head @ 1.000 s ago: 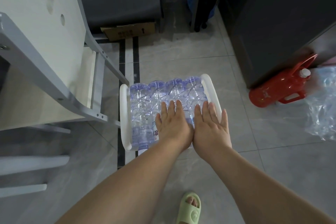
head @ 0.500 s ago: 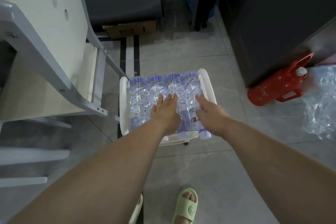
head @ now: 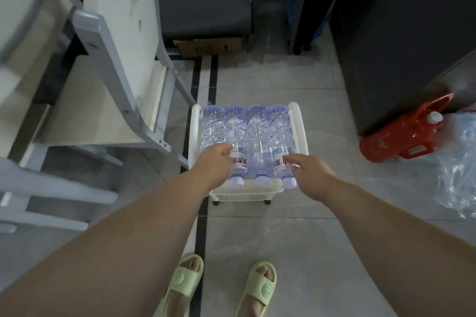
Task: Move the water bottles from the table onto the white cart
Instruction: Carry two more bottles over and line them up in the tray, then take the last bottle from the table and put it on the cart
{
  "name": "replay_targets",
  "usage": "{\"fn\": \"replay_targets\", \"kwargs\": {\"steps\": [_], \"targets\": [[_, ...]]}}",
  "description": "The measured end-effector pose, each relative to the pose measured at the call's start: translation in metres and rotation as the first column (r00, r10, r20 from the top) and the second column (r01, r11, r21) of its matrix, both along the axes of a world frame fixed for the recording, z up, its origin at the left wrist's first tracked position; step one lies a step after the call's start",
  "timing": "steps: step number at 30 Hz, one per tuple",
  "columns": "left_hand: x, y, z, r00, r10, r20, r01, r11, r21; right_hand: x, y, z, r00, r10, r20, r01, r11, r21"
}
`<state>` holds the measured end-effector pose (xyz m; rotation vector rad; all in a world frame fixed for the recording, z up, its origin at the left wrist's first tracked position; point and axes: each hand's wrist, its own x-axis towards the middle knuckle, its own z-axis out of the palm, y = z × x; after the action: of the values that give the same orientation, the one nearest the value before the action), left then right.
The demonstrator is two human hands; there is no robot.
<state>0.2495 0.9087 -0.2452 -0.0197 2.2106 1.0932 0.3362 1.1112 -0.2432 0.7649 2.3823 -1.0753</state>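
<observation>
Several clear water bottles (head: 247, 131) with white caps lie side by side on the top of the low white cart (head: 298, 126), caps toward me. My left hand (head: 215, 159) rests loosely curled over the near end of the leftmost bottle, hiding its cap. My right hand (head: 310, 172) is at the near right corner, fingertips touching the rightmost bottle by its label. Neither hand lifts a bottle. The cart stands on the tiled floor just in front of my feet.
A grey-framed white table (head: 113, 41) stands close on the cart's left. A red jug (head: 401, 134) and crumpled clear plastic wrap (head: 458, 162) lie on the right beside a dark cabinet (head: 399, 33). A cardboard box (head: 208, 46) sits behind.
Both hands lay flat on top of the bottles; they have slid back to the cap end and spread apart. The view has pulled back, showing both feet.
</observation>
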Motion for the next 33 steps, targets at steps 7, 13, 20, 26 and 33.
{"fn": "replay_targets", "kwargs": {"steps": [7, 13, 20, 26, 33], "targets": [[0.013, -0.039, 0.051, 0.997, 0.065, -0.032, -0.063, 0.997, 0.033, 0.000, -0.036, 0.042, 0.970, -0.205, -0.133, 0.194, 0.977, -0.090], [0.011, -0.087, 0.110, 0.969, 0.200, -0.142, -0.187, 0.977, 0.104, -0.006, -0.083, 0.084, 0.933, -0.261, -0.246, 0.246, 0.965, -0.092], [0.011, -0.176, 0.167, 0.930, 0.328, -0.164, -0.291, 0.933, 0.213, -0.027, -0.176, 0.131, 0.896, -0.242, -0.373, 0.205, 0.969, -0.137], [0.013, -0.313, 0.212, 0.902, 0.358, -0.241, -0.291, 0.917, 0.273, -0.053, -0.315, 0.169, 0.863, -0.217, -0.456, 0.138, 0.970, -0.201], [0.001, -0.481, 0.254, 0.823, 0.519, -0.232, -0.420, 0.830, 0.368, -0.090, -0.501, 0.183, 0.843, -0.265, -0.468, 0.103, 0.933, -0.344]]}}
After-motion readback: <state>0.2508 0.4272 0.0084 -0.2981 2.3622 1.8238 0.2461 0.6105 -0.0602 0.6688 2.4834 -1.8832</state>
